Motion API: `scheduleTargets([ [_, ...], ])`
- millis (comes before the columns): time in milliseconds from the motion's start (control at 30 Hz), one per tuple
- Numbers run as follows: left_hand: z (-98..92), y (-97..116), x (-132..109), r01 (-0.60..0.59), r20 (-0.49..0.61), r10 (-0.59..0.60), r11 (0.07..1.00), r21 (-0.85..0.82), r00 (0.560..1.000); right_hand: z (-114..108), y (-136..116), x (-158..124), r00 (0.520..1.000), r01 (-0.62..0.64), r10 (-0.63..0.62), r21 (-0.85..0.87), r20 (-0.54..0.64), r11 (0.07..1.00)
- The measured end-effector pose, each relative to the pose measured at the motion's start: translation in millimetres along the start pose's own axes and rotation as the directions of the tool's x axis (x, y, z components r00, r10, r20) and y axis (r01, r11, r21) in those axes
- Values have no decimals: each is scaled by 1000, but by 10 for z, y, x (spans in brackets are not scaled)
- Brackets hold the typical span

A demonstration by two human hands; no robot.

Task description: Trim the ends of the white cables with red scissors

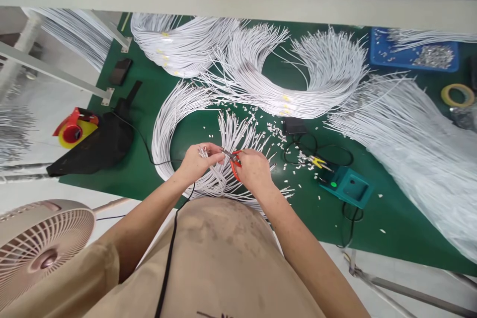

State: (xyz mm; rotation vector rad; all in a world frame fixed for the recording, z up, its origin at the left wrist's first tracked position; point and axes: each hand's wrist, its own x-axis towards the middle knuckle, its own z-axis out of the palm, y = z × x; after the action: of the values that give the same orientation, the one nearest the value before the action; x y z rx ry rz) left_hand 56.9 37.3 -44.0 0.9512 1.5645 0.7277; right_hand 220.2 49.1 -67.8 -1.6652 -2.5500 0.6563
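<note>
- Bright, soft, fairly even light covers the green table (143,119); its source is out of view.
- The shelf (238,4) across the top is pale, nearly washed out along the upper border.
- The white wires (290,102) are so bright that neighbouring strands merge in places.
- A milky sheen lies on the plastic sheet (432,179) at the right.
- Shadows are faint; the black bag (102,146) shows little detail.
- Wide-angle distortion stretches the fan (48,253) at lower left.
- The left hand (198,164) and right hand (255,171) look reasonably clear; fine wire tips turn soft.
</note>
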Motion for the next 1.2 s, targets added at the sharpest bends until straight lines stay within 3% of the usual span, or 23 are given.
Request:
scheduleTargets([
  [267,24,-71,19,5,22,-5,1000,-24,1000,119,42,10,1000,8,-5,126,-19,992],
  [400,29,-76,26,-14,-29,13,1000,-13,999,125,100,21,998,-69,62,284,32,956],
  [467,23,-74,25,-33,-63,34,999,14,997,111,90,42,987,-159,155,489,49,858],
  [567,17,-71,20,-71,-87,79,993,95,993,78,-1,94,962,-222,254,823,99,522],
  [633,22,-65,15,-88,-89,101,986,142,991,56,-78,132,956,-205,272,913,109,353],
  [833,53,-54,-2,-103,-102,121,980,169,987,47,-175,169,929,-217,348,943,121,251],
  [1067,63,-75,-22,-116,-115,136,979,167,984,67,-216,162,901,-235,388,970,194,62],
  [1133,80,-91,-25,-133,-134,154,980,151,979,81,-239,165,886,-239,402,971,229,-26],
  [1200,101,-108,-22,-154,-144,161,986,60,976,108,-264,171,871,-239,392,953,295,-185],
])
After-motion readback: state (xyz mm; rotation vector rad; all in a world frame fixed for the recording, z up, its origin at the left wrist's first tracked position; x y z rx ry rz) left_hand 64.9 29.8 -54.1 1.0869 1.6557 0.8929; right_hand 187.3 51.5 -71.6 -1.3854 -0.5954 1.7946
